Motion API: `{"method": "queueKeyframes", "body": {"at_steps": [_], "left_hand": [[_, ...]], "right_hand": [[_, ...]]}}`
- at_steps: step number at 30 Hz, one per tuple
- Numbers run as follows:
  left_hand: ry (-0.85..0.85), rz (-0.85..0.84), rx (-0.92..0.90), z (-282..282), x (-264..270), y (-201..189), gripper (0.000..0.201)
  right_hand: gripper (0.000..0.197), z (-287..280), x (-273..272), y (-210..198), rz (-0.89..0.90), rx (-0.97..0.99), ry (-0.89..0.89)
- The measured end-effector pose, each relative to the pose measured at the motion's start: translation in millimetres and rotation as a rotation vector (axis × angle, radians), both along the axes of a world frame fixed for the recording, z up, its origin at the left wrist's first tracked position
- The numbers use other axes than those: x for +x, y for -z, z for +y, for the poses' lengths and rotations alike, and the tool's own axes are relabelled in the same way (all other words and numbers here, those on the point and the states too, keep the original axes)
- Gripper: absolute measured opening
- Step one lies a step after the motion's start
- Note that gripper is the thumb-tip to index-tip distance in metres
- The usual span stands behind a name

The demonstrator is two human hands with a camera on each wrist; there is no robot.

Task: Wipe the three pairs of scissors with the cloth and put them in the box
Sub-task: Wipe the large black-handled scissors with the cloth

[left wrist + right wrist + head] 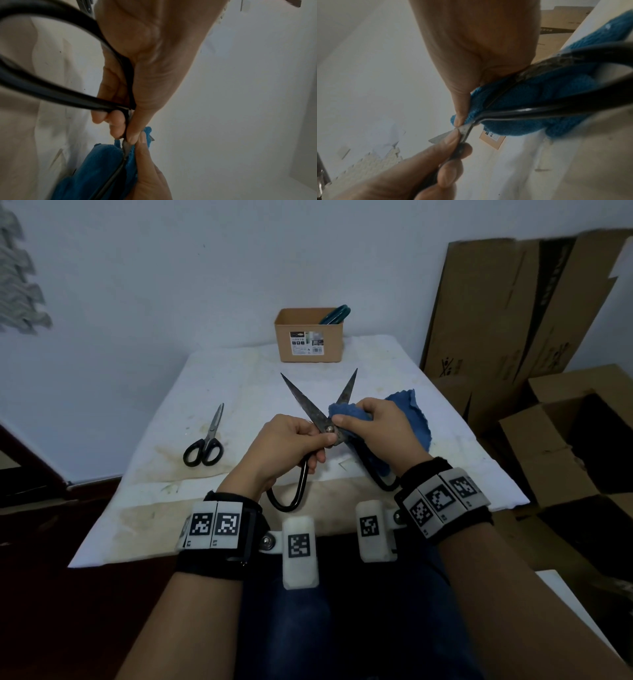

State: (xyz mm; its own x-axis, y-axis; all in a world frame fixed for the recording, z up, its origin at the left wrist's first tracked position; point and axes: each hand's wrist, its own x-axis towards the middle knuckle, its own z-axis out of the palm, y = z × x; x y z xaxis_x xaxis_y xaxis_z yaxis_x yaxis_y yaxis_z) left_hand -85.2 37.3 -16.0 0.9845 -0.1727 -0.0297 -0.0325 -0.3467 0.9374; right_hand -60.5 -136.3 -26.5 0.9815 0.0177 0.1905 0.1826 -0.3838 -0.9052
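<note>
Blue cloth pinched by right hand at pivot | large scissors gripped by left hand, beside cloth | blades splayed: cut risk if cloth slips.

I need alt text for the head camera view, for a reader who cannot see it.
A left hand holds large open black-handled iron scissors while the right hand presses a blue cloth to one blade. On the white table lie small black-handled scissors; a cardboard box holds teal-handled scissors.
</note>
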Motion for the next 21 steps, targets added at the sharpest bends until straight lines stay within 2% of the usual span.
{"method": "queueKeyframes", "body": {"at_steps": [8, 12, 17, 20, 21], "left_hand": [[-0.02, -0.04, 0.008, -1, 0, 1, 0.03], [0.008, -0.012, 0.011, -1, -1, -3, 0.028], [0.027, 0.052, 0.006, 7, 1, -8, 0.028], [0.031, 0.077, -0.005, 9, 1, -7, 0.025], [0.033, 0.081, -0.006, 9, 0, -6, 0.024]], "right_hand": [[0.031, 1, 1, -2, -0.126, -0.071, 0.079], [0.035, 1, 5, 0, -0.101, -0.039, 0.095], [0.03, -3, 0, -5, 0.018, 0.284, 0.148], [0.025, 0, -1, -9, 0.202, 0.519, 0.086], [0.023, 0, -1, -8, 0.218, 0.532, 0.063]]}}
